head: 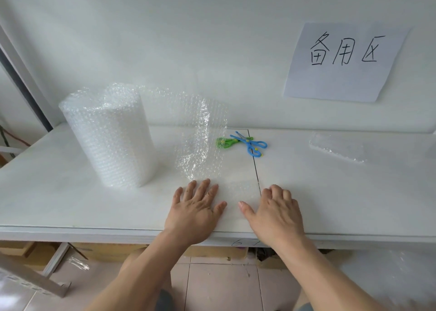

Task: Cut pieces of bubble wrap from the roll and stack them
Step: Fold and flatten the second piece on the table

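Both hands lie flat, fingers spread, at lower centre of the frame. Left hand [197, 208] presses the near end of the loose bubble wrap sheet [200, 143]; right hand [274, 210] rests palm-down just beside it, fingers slightly bent at the tips, thumb pointing toward the left thumb. Neither grips anything. Between them sits a flattened stretch of wrap on the desk [70, 192], hard to see against the white top.

Bubble wrap roll [108, 138] stands upright at left centre. Its free tail curls off the top, arcs right and drops down to the hands. Likely reason for the pose: smoothing and pinning the tail flat so a piece can be measured off and cut straight. Judgement only; no cut is under way.

Blue scissors [251, 144] lie across green scissors [224, 143] at mid-frame, just behind the hanging sheet, well apart from both hands. Untouched, within reach of the right hand.

Cut piece of bubble wrap [337, 149] lies flat at right centre of the desk, near the back edge. Looks like the start of the stack; cannot tell whether it is one layer or several.

Paper sign [345, 61] with handwritten characters hangs on the wall, upper right, above that piece.

Containers: cardboard boxes [99, 251] show under the desk, lower left; contents hidden.
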